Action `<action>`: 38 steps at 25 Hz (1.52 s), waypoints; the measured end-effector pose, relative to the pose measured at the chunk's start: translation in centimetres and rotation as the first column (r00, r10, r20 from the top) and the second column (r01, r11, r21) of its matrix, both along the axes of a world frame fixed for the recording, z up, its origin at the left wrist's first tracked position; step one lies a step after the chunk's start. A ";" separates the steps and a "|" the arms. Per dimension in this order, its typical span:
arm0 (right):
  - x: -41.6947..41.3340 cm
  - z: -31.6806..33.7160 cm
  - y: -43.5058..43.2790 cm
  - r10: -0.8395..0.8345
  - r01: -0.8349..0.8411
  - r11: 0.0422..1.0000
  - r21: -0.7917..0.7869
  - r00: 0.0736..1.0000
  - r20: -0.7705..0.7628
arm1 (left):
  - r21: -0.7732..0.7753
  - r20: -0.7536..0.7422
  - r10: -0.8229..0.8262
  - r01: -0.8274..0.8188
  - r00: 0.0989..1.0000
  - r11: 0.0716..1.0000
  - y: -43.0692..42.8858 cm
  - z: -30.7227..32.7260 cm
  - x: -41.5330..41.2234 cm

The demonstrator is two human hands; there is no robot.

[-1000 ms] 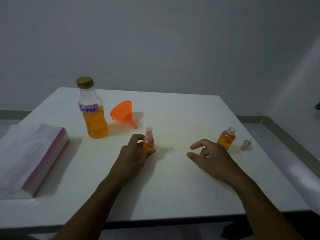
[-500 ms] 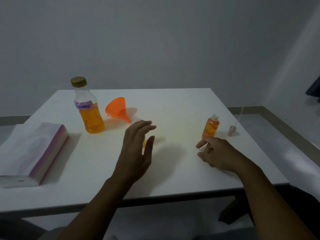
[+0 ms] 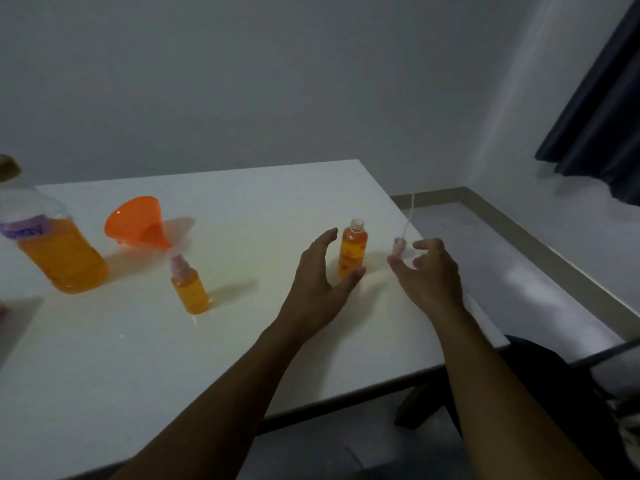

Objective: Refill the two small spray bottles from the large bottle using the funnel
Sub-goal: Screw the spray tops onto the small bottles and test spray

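Both grips spread: left hand (image 3: 318,282) cups the uncapped small bottle (image 3: 351,249) near the white tabletop (image 3: 259,199) right edge; right hand (image 3: 427,271) reaches the loose sprayer (image 3: 398,245). Near side lies bare.

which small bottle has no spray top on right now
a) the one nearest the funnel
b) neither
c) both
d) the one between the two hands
d: the small bottle between the hands shows a bare threaded neck, while the small bottle by the funnel wears its pink sprayer.

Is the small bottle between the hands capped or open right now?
Open. The small bottle stands upright with a bare threaded neck; its spray top lies apart on the table, near the right hand.
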State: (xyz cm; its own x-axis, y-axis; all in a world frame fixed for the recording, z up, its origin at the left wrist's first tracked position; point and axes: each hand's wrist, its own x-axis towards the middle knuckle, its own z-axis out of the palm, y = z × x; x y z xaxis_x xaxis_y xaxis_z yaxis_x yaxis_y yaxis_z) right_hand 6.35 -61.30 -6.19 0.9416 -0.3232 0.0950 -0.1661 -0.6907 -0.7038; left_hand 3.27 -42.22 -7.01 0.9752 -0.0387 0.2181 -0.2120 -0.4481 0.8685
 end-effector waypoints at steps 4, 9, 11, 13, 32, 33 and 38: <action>2.4 -1.5 0.5 -0.046 0.036 0.997 0.069 0.989 0.142 | -0.090 0.035 0.040 -0.037 0.999 0.995 -1.7 -0.6 2.5; 1.7 -0.2 1.3 0.078 -0.139 0.966 0.217 0.960 0.268 | -0.061 0.112 0.061 -0.054 0.992 0.997 0.3 -0.1 1.7; 0.6 1.0 2.1 0.225 -0.295 0.931 0.216 0.928 0.298 | -0.048 0.141 0.084 -0.078 0.986 0.996 2.2 0.6 0.0; -0.7 2.2 3.0 0.346 -0.401 0.897 0.187 0.899 0.270 | -0.022 0.165 0.092 -0.090 0.982 0.996 4.4 1.1 -2.4; -4.1 6.2 7.9 0.636 -0.588 0.766 -0.260 0.639 0.432 | 0.137 0.260 0.226 -0.268 0.939 0.954 13.0 0.9 -10.0; -4.1 6.3 8.2 0.648 -0.594 0.757 -0.274 0.627 0.432 | 0.156 0.254 0.225 -0.269 0.941 0.950 13.0 0.9 -10.0; -4.9 6.7 10.6 0.748 -0.699 0.657 -0.282 0.555 0.364 | 0.232 0.270 0.188 -0.253 0.944 0.939 12.3 0.7 -9.7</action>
